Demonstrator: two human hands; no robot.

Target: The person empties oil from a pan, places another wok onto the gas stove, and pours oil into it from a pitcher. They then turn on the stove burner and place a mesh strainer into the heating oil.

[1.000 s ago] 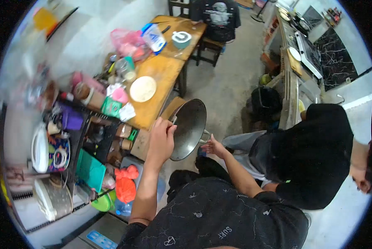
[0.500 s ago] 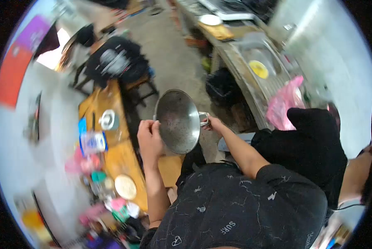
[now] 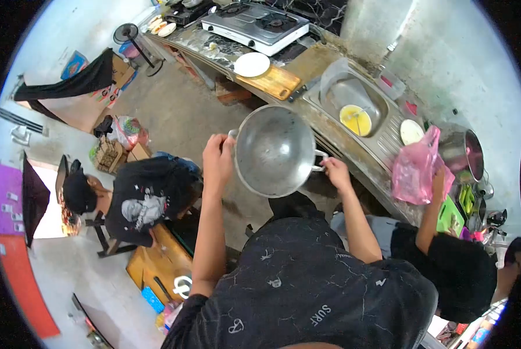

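A two-handled metal wok (image 3: 276, 151) hangs in front of my body, its wide, bare inside facing up towards me. My left hand (image 3: 218, 156) is closed around the handle on the left rim; most of that handle is hidden by the fingers. On the other side, my right hand (image 3: 336, 173) grips the looped right handle (image 3: 320, 160). Beyond the wok, a wooden cutting board (image 3: 278, 82) with a white plate (image 3: 252, 64) on it lies along the counter.
To the right is a metal sink (image 3: 362, 93) holding a yellow bowl (image 3: 355, 120). A gas stove (image 3: 256, 26) stands farther back. One person in black (image 3: 458, 273) reaches to a pink plastic bag (image 3: 416, 168); another person (image 3: 141, 200) sits at a wooden table (image 3: 156, 262) on the left.
My view has swung right towards the sink and stove. The wok has turned to face up more squarely, and my left hand has gone from its rim to the left handle.
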